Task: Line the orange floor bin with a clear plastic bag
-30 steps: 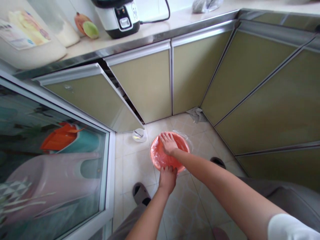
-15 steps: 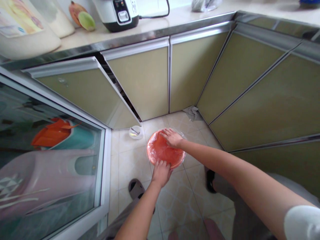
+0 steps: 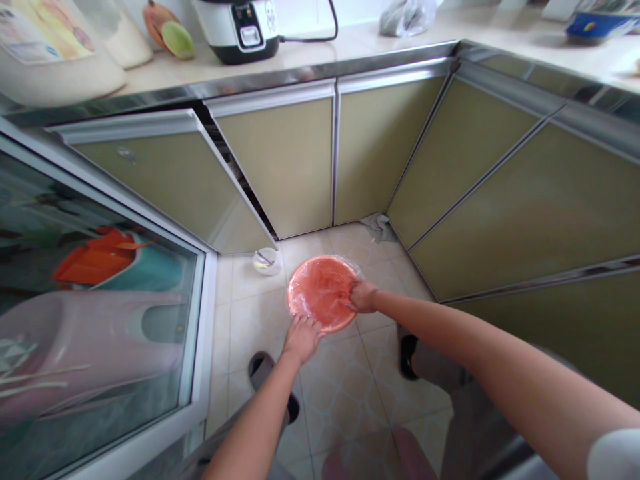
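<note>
A round orange basin (image 3: pixel 320 293) rests on the tiled floor between my feet. Clear plastic film (image 3: pixel 327 273) lines its inside, wrinkled and shiny, and sticks out past the rim at the back right. My left hand (image 3: pixel 302 337) grips the near rim, its fingers bent over the edge onto the film. At the right side of the basin, my right hand (image 3: pixel 364 297) has its fingers curled inside the rim against the film. Its thumb and palm are partly hidden, and the film bunches near its fingertips.
A small clear dish (image 3: pixel 267 262) sits on the floor by the ajar cabinet door (image 3: pixel 170 180). A grey cloth (image 3: pixel 379 227) lies in the cabinet corner. The glass door (image 3: pixel 100 320) stands at left. Above, the counter carries a rice cooker (image 3: pixel 240 30) and large jugs (image 3: pixel 55 60).
My right hand has moved from the far inner part of the basin toward its right rim, fingers now curled. My left hand stays at the near rim. The view has shifted slightly.
</note>
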{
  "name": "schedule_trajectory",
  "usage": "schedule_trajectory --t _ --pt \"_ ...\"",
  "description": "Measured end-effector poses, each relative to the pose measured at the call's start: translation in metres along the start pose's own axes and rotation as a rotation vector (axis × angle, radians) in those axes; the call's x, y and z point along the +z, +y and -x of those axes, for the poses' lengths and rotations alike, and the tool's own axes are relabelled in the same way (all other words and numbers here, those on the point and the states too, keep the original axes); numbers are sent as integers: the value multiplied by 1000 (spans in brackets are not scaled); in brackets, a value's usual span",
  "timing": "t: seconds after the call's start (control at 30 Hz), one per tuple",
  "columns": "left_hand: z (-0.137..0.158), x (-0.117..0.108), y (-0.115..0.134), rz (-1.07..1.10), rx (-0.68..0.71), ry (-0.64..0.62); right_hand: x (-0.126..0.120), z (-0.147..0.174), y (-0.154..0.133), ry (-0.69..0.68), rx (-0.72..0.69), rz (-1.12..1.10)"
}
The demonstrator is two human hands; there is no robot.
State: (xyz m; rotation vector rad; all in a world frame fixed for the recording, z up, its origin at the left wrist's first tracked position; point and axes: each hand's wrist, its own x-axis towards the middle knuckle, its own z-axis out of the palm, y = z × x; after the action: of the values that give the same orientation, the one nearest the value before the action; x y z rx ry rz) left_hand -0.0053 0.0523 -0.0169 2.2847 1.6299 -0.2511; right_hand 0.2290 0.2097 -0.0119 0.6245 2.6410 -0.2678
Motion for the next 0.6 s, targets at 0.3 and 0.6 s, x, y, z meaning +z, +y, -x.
schedule_trajectory --t 0.3,0.6 --pt "2 -27 4 61 -39 -60 -27 49 -19 20 100 -163" --pt "65 -60 42 305 -137 -7 -48 147 -83 -82 241 -520"
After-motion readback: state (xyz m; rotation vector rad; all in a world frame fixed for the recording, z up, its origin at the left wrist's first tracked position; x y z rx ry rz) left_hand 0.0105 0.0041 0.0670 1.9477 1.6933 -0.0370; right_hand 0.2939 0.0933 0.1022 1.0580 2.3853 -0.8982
